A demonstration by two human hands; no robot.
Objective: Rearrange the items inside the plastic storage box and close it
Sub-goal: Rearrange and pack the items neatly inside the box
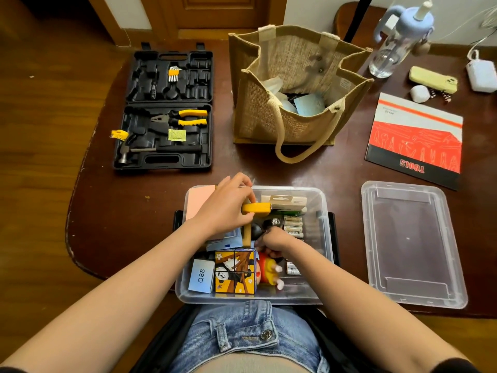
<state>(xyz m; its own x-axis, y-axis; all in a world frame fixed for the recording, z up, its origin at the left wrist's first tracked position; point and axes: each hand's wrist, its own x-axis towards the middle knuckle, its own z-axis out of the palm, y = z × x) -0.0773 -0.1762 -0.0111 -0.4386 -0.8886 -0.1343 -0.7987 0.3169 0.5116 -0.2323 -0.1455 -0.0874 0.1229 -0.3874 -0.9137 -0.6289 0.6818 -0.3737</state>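
Head view: dark wooden table [150, 200]; left grip [228, 203] clamps yellow tool [256, 207], right grip [271, 242] unclear.

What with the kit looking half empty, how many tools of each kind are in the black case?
Pliers: 1
Hammer: 1
Hex key set: 1
Total: 3 in the case. A dark piece in the lid half is too unclear to count.

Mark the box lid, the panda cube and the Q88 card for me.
box lid [411, 238], head view, centre of flat panel
panda cube [234, 271], head view, top face
Q88 card [201, 275], head view, printed face
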